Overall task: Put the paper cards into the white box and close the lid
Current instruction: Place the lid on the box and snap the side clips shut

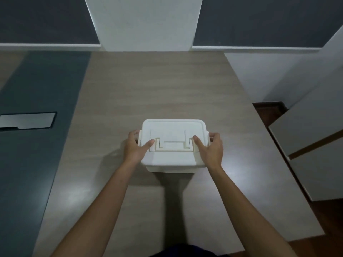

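**Both hands on closed white box, centre frame**

White box (173,145) sits on the wood-grain table (152,86), approx. centre of frame, slightly below the middle. Lid (172,127) is on, lying flat over the box; its carry handle (173,144) is folded down flush w/ the top. No paper cards visible anywhere; whether they're inside can't be told w/ the lid on.

Left hand (136,146) is at the box's left edge: thumb lies on top of the lid, tip touching near the left end of the handle; other fingers curl round the left side by the side latch, mostly hidden. Right hand (212,148) mirrors it at the right edge: thumb on the lid near the handle's right end, fingers wrapped over the right side. Both hands spread fairly wide, clasping the box from opposite sides, palms against lid & wall. Whether the side latches are snapped down can't be told, since the fingers cover them.

Both forearms run up from the bottom of frame, bare, converging on the box.

Left part of frame: dark grey-green strip of table w/ a shiny rectangular metal plate (27,120) set in it, well apart from the box. Top centre: white pillar (144,23) between dark wall panels. Right side: white cabinet panels (311,145) beside the table.
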